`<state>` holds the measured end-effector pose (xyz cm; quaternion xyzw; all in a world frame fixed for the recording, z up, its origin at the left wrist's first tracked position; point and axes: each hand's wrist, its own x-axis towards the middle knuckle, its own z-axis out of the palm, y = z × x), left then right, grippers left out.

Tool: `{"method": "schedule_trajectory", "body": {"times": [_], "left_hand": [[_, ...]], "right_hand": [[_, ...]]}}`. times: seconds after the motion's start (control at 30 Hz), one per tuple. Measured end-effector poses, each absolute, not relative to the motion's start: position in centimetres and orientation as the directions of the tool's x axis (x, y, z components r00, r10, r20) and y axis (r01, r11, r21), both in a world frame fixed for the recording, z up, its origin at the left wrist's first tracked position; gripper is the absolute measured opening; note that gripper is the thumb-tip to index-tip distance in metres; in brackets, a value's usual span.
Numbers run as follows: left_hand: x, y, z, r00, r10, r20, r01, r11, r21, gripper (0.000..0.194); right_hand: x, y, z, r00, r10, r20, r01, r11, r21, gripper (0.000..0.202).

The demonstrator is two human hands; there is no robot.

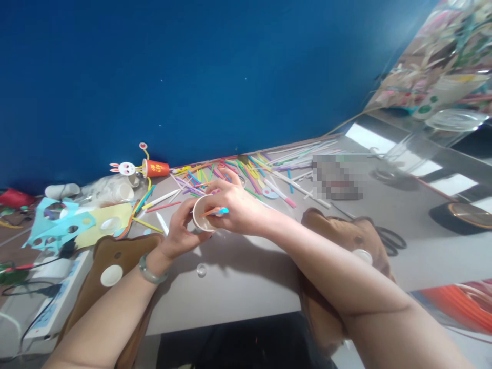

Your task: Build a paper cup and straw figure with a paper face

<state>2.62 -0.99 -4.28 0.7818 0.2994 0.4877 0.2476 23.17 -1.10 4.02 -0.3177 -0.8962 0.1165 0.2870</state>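
Note:
My left hand wraps its fingers and thumb around a white paper cup, tilted so that its mouth faces me. Over the far side of the cup comes my right hand, its fingers bent at the rim and partly inside. Thin orange and blue pipe cleaners show at the cup's mouth, pinched by the right hand; their inner ends are hidden. A small clear ring-shaped piece lies on the table below the cup.
Many coloured pipe cleaners spread along the blue wall. A red cup with a rabbit face lies at the back left. Cut turquoise sheets and a power strip are left. Brown bear-shaped cushions lie under my arms; a round container stands right.

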Motion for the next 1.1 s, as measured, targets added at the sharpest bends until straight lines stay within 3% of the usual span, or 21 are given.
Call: {"method": "schedule_trajectory", "body": {"times": [0.3, 0.7, 0.93, 1.1], "left_hand": [[2.6, -1.1, -4.3, 0.343, 0.707, 0.618, 0.234, -0.702, 0.673, 0.063], [2.7, -1.2, -4.4, 0.33, 0.735, 0.593, 0.188, -0.667, 0.721, 0.067], [3.5, -0.9, -3.7, 0.193, 0.903, 0.384, 0.063, -0.402, 0.913, 0.066], [3.6, 0.0, -3.3, 0.195, 0.96, 0.202, 0.006, -0.207, 0.978, 0.062]], "right_hand": [[22.9, -0.9, 3.4, -0.639, 0.616, 0.462, 0.505, 0.788, -0.353, 0.017], [22.9, -0.5, 2.8, -0.633, 0.613, 0.473, 0.454, 0.789, -0.414, 0.017], [22.7, 0.7, 1.7, -0.51, 0.735, 0.447, 0.453, 0.671, -0.587, 0.01], [22.4, 1.8, 0.4, -0.361, 0.809, 0.463, 0.329, 0.575, -0.749, 0.008]]}}
